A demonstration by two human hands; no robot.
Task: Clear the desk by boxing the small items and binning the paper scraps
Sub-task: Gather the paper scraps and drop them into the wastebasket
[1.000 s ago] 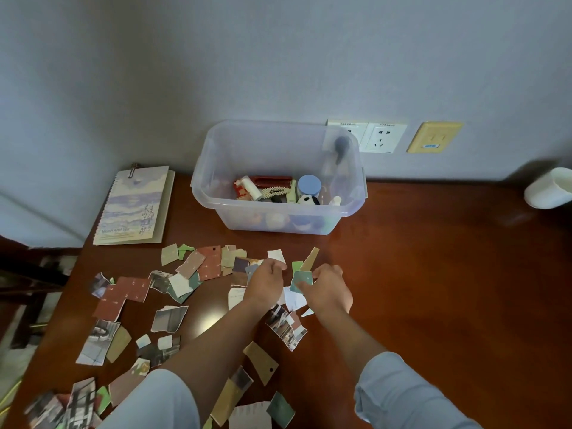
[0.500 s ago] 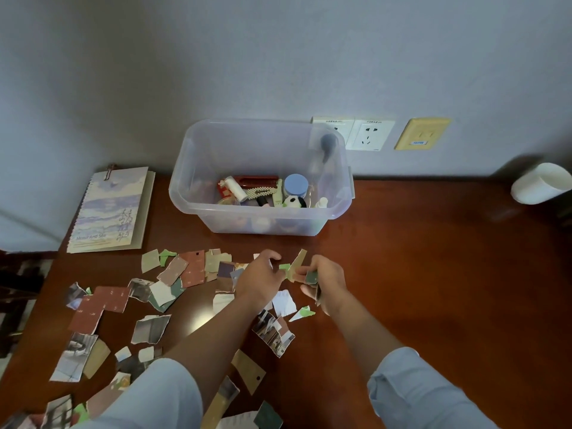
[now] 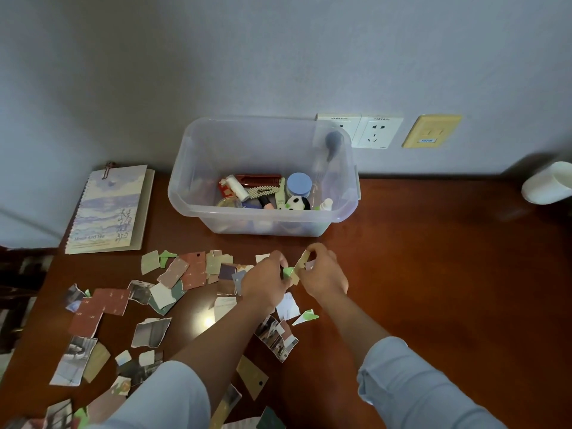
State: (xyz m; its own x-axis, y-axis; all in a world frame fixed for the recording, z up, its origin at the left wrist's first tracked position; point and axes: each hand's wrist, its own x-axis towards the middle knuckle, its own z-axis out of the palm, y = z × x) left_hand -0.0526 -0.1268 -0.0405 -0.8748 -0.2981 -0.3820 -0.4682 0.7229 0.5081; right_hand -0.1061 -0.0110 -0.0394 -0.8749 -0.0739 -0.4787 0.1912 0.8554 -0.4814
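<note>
Tan paper scrap [image 3: 301, 264] held edge-up above the desk [image 3: 433, 289], just in front of the clear plastic box [image 3: 263, 178]. Right hand [image 3: 325, 275] pinches its upper end between thumb and fingers; left hand [image 3: 264, 281] is closed on a green scrap [image 3: 288, 271] that touches the tan one's lower end. The two hands are nearly touching. Below them, a white scrap [image 3: 288, 306] and a green-and-white sliver [image 3: 306, 316] lie flat on the wood. More torn pieces [image 3: 102, 308] are scattered over the left half of the desk, some overlapping. The box sits against the wall, lid off, with small items [image 3: 266, 193] in its bottom. A spiral notebook [image 3: 108, 209] lies left of the box. A white cup [image 3: 548, 184] is at the far right edge, tipped on its side.
</note>
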